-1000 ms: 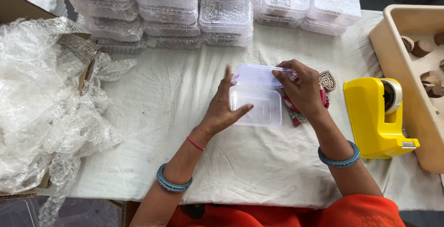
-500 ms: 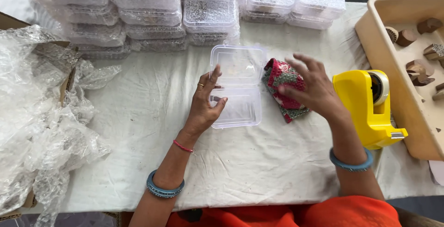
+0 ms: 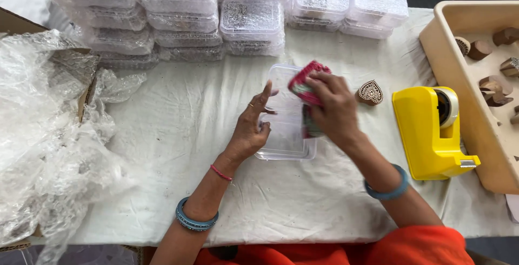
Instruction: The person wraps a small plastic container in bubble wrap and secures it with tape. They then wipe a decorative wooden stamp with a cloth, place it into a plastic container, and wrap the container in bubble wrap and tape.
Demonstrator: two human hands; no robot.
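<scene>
An open clear plastic box (image 3: 285,135) lies on the white cloth in the middle of the table. My left hand (image 3: 251,127) rests with spread fingers on the box's left edge. My right hand (image 3: 334,108) grips a folded red patterned cloth piece (image 3: 304,84) and holds it over the box. A carved wooden heart-shaped block (image 3: 370,92) lies on the cloth just right of my right hand.
Stacks of filled clear boxes (image 3: 189,11) line the far edge. A yellow tape dispenser (image 3: 432,130) stands at the right, beside a beige tray (image 3: 448,65) of wooden blocks. Crumpled bubble wrap (image 3: 43,135) and a cardboard box fill the left side.
The box was opened flat. My right hand picked up the red cloth piece from the table and carried it left over the box, uncovering the wooden heart block.
</scene>
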